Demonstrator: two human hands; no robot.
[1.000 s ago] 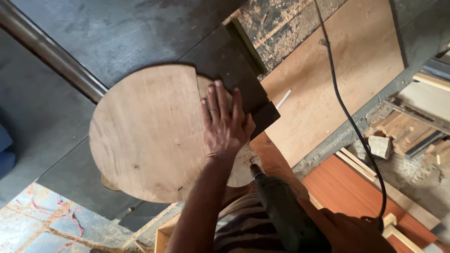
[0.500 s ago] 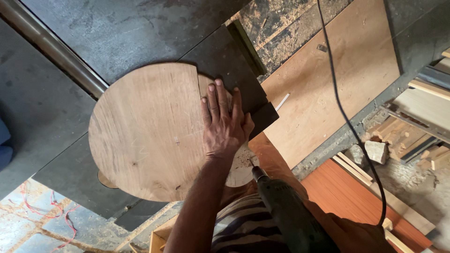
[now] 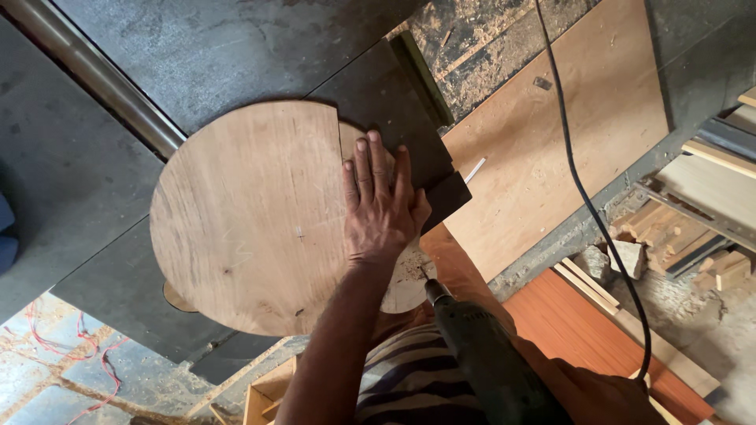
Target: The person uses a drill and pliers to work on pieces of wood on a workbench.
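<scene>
The round wooden board [image 3: 252,220] lies flat on a dark grey surface [image 3: 236,55], its far right edge meeting a second, smaller wooden disc [image 3: 405,283] that shows from under it. The left hand [image 3: 382,208] presses palm-down across the seam where the two pieces overlap, fingers [image 3: 370,161] straight, close together and holding nothing, only bearing on the wood. Just beside the fingertips sits a dark rectangular block [image 3: 394,110] that runs away toward the top of the view.

The right hand [image 3: 606,389] is at the lower edge, wrapped around the body of a dark green power drill [image 3: 488,362]; its fingers are closed on the tool's rear. The drill's bit touches the smaller disc just below the left wrist, where pale sawdust [image 3: 409,271] lies scattered. A black cord [image 3: 583,189] trails from the drill up across a plywood sheet [image 3: 567,134] to the right.

At the bottom, an open wooden box [image 3: 268,393] shows only a corner, and its contents cannot be made out. Offcuts of timber [image 3: 669,228] are stacked at the right, and a metal pipe [image 3: 94,79] crosses the upper left.
</scene>
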